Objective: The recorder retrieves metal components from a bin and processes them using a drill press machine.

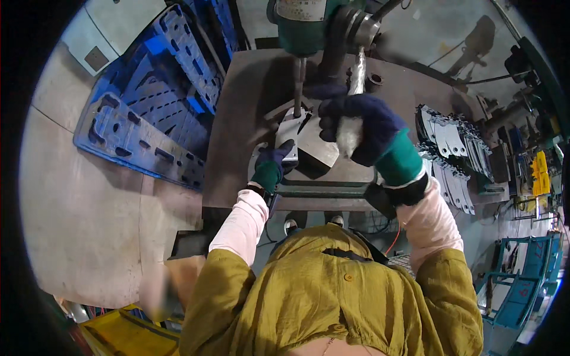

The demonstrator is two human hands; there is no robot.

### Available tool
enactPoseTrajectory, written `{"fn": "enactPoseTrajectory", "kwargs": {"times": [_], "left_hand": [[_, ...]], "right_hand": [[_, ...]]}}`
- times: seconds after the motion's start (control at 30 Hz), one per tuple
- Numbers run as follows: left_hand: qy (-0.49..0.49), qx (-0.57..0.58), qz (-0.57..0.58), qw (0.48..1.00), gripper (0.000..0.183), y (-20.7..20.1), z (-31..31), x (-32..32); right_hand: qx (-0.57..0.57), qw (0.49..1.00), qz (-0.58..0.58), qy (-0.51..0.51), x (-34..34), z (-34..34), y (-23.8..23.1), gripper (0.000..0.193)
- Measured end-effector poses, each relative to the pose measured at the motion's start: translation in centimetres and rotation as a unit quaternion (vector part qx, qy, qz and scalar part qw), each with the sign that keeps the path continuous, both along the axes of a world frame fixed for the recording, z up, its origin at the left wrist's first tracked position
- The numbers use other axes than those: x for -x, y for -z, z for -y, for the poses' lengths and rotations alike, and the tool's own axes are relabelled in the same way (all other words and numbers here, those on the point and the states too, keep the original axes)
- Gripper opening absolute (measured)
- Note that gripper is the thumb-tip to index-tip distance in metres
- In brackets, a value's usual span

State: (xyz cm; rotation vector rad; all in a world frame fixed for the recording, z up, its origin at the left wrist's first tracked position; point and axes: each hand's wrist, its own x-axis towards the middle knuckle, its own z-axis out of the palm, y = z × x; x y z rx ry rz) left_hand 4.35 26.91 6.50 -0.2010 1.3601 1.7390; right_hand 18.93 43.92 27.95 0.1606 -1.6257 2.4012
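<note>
My left hand [272,163], in a dark glove with a green cuff, is closed on the near end of a flat metal plate [289,132]. The plate lies beneath the spindle [299,89] of a green drill press [303,32], whose lower tip meets its far part. Right beside the plate sits an angular metal block [319,145] with a shiny top. My right hand [371,127], gloved the same way, is wrapped round a lever handle [359,74] covered in clear wrapping. That lever runs up to the hub at the machine's right side.
The press stands on a brown metal table [237,107]. Several flat metal parts [445,133] lie in rows at its right. Blue plastic pallets [133,139] stand on the left. A yellow crate [127,332] is at lower left, and a blue rack [522,285] at lower right.
</note>
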Motion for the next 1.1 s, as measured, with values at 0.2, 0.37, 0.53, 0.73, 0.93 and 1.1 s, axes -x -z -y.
{"fn": "enactPoseTrajectory", "kwargs": {"times": [0.2, 0.37, 0.53, 0.73, 0.93, 1.1], "left_hand": [[-0.044, 0.021, 0.007, 0.999, 0.034, 0.6, -0.1, 0.1], [-0.029, 0.017, -0.019, 0.999, 0.052, 2.9, 0.1, 0.9], [0.0, 0.064, -0.082, 0.995, 0.048, 6.5, -1.0, 2.3], [0.093, 0.076, -0.342, 0.932, 0.076, 11.8, 1.5, 4.0], [0.076, 0.22, -0.275, 0.933, 0.068, 5.3, 0.1, 2.0], [0.053, 0.175, -0.162, 0.97, 0.053, 5.8, 0.6, 2.5]], "right_hand": [[-0.286, 0.935, 0.089, 0.191, 1.8, 0.1, 2.3, 0.017], [-0.089, 0.939, 0.183, 0.276, 3.0, 0.5, 3.0, 0.018], [-0.186, 0.891, 0.202, 0.361, 4.1, -2.0, 6.3, 0.025], [-0.377, 0.792, 0.158, 0.454, 5.7, -3.5, 8.0, 0.028], [-0.436, 0.727, 0.151, 0.509, 5.7, -4.2, 7.6, 0.022], [-0.475, 0.684, 0.082, 0.548, 6.3, -3.9, 7.3, 0.021]]}}
